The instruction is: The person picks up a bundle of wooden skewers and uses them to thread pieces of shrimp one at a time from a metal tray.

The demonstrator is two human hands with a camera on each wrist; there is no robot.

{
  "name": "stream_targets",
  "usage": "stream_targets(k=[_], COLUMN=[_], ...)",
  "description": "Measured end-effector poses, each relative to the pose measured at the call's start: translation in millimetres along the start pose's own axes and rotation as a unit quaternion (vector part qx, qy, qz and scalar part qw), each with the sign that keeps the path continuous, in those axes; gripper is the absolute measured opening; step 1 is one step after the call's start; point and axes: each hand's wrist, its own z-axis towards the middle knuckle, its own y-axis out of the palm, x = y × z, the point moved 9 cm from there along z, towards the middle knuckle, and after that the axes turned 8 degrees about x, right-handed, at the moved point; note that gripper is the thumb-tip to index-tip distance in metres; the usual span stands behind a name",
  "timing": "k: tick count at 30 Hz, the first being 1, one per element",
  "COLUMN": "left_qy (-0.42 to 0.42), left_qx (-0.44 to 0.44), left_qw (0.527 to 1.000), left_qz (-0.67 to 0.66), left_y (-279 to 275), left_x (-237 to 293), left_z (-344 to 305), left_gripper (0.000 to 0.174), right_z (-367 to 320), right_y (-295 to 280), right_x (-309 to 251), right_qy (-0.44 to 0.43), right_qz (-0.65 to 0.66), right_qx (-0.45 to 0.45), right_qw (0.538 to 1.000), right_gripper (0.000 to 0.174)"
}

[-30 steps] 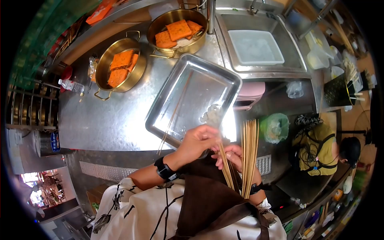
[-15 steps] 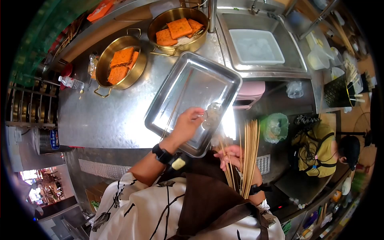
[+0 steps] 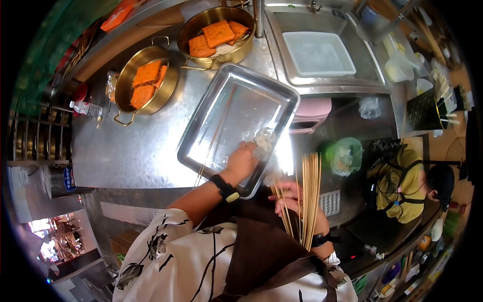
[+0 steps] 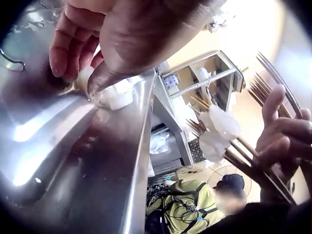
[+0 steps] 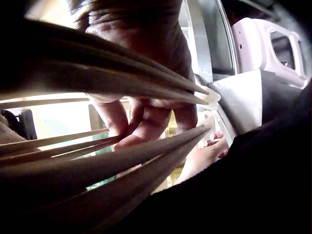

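My left hand [image 3: 242,163] is low in the metal tray [image 3: 188,136], beside a small heap of whitish pieces [image 3: 264,141]. In the left wrist view its thumb and fingers pinch one pale, translucent piece [image 4: 85,77] at the heap's edge. Outside the tray's near right corner, my right hand [image 3: 291,194] holds thin wooden skewers. Some are spread between its fingers, and a thick bundle [image 3: 311,196] stands alongside. Whitish lumps [image 4: 223,122] sit on the ends of several skewers. Curled fingers [image 5: 151,126] show among the skewers in the right wrist view.
Two brass pans [image 3: 171,85] with orange slabs stand beyond the tray, left of a sink [image 3: 332,83] with a white tub. A long skewer [image 3: 215,131] lies across the tray. A bottle [image 3: 86,108] is far left; a person [image 3: 402,186] is at right.
My left hand has moved from the skewers by my right hand to the whitish heap in the tray, where it pinches a piece. My right hand stays near the same place, holding the skewers.
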Motion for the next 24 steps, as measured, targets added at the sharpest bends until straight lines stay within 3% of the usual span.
stream_targets(k=[5,7,8,9,10,13,24], left_qy=[0.033,-0.115,-0.113,-0.181,-0.243,-0.24,-0.23], left_qx=[0.005,-0.114,-0.114,-0.134,-0.15,-0.143,-0.119], left_qw=[0.999,0.962,0.962,0.897,0.801,0.767,0.785], left_qz=[0.012,-0.222,-0.221,-0.38,-0.526,-0.577,-0.563], left_y=[8.2,26.6,24.1,17.0,9.8,-27.3,-64.6], left_x=[-14.8,-35.0,-36.9,-29.5,-18.1,11.6,30.5], left_z=[5.5,3.4,2.0,-5.6,-13.7,-27.1,-49.6], left_gripper=[0.028,0.026,0.026,0.025,0.024,0.024,0.024], right_z=[-5.8,-5.3,-4.7,-4.1,-3.6,-3.5,-1.7], right_y=[0.3,-0.7,-1.6,-0.1,2.2,5.0,23.3], right_x=[-2.0,-0.6,0.4,0.0,-1.3,0.3,2.0], right_qy=[0.065,0.033,0.031,0.023,0.016,0.036,-0.024], right_qz=[0.002,0.001,0.001,-0.008,-0.018,-0.022,-0.039], right_qx=[0.03,0.02,0.021,0.01,-0.002,0.0,-0.045], right_qw=[0.997,0.999,0.999,1.0,1.0,0.999,0.998], right_gripper=[0.038,0.04,0.04,0.039,0.04,0.04,0.041])
